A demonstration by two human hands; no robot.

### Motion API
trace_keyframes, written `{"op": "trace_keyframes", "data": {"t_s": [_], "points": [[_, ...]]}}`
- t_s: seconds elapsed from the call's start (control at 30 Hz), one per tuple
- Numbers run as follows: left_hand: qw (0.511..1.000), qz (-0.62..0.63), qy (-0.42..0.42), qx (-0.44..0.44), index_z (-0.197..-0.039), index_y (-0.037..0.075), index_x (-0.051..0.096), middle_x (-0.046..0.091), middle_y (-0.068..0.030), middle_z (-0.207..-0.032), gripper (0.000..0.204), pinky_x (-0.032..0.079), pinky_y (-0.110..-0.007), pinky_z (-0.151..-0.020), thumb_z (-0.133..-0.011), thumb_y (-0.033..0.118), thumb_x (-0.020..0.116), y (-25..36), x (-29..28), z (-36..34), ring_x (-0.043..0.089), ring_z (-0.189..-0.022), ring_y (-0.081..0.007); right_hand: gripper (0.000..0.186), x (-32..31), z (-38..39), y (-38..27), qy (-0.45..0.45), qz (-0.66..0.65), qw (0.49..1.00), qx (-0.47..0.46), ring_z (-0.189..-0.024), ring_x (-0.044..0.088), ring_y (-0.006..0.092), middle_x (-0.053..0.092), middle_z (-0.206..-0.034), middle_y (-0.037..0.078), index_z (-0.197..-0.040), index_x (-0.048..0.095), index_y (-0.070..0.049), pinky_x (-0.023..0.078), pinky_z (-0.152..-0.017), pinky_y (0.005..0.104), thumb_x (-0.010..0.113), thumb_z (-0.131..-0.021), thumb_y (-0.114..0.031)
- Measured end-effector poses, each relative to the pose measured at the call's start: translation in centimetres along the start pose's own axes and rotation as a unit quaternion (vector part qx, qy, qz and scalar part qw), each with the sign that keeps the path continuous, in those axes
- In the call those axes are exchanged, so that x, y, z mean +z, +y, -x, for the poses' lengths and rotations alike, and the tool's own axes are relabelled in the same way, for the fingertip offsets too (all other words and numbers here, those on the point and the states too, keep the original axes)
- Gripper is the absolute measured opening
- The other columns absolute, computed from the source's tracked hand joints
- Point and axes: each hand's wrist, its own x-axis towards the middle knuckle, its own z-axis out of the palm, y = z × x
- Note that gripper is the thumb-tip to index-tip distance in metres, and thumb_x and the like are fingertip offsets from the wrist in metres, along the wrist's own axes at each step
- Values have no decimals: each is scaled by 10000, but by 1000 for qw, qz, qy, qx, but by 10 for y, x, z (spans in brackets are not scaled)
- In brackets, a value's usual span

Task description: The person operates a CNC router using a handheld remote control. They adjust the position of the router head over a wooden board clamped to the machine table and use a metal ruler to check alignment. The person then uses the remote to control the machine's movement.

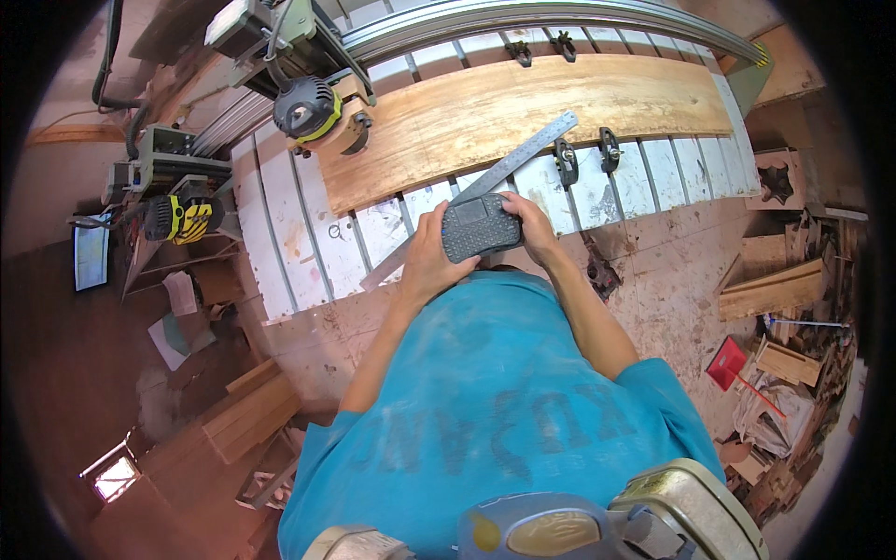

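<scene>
A small black handheld keyboard (481, 227) is held between my left hand (430, 254) at its left side and my right hand (530, 226) at its right. Beneath it, a long steel ruler (517, 156) lies diagonally on the slotted white machine bed (287, 245), one end reaching the edge of a long wooden board (448, 121). Two black clamps (566, 161) (609, 149) sit along the board's near edge, and two more black clamps (520, 52) (564, 47) along its far edge.
A spindle on a gantry (308, 112) stands over the board's left end, a second spindle (182, 217) left of the bed. A monitor (91, 252) is at the far left. Wood offcuts (770, 287) and a red dustpan (726, 362) lie at the right.
</scene>
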Motion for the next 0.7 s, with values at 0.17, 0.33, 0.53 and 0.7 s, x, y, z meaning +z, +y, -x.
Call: {"op": "trace_keyframes", "data": {"t_s": [0.17, 0.33, 0.53, 0.7], "points": [[1000, 1, -5, 5, -1461, 2, 377, 511, -216, -1256, 993, 519, -437, -958, -637, 208, 891, -4, 11, 4, 589, -1154, -384, 358, -14, 0, 15, -5, 35, 999, -24, -961, 590, 164, 672, -1045, 91, -1161, 643, 43, 445, -883, 293, 476, -911, -151], [1000, -18, 17, 19, -1460, 11, 374, 510, -203, -1230, 985, 528, -446, -940, -642, 204, 887, -10, 15, 6, 594, -1130, -378, 465, -14, -6, 22, -8, -33, 999, -2, -1064, 592, 191, 655, -1141, 121, -1300, 576, 76, 449, -984, 303, 465, -889, -111], [1000, -18, 21, 14, -1452, -4, 375, 510, -203, -1226, 976, 523, -447, -951, -651, 216, 887, -6, 18, 7, 592, -1137, -374, 647, -16, 7, -1, -109, -165, 979, 41, -1054, 623, 198, 648, -1220, 146, -1343, 565, 91, 492, -975, 310, 448, -728, -74], [999, -18, 29, 18, -1456, -13, 368, 507, -213, -1248, 987, 513, -443, -971, -654, 236, 889, -6, 18, 11, 583, -1156, -382, 729, -20, 6, -1, -136, -107, 985, 25, -1043, 634, 200, 658, -1220, 141, -1362, 558, 91, 506, -950, 290, 455, -662, -84]]}}
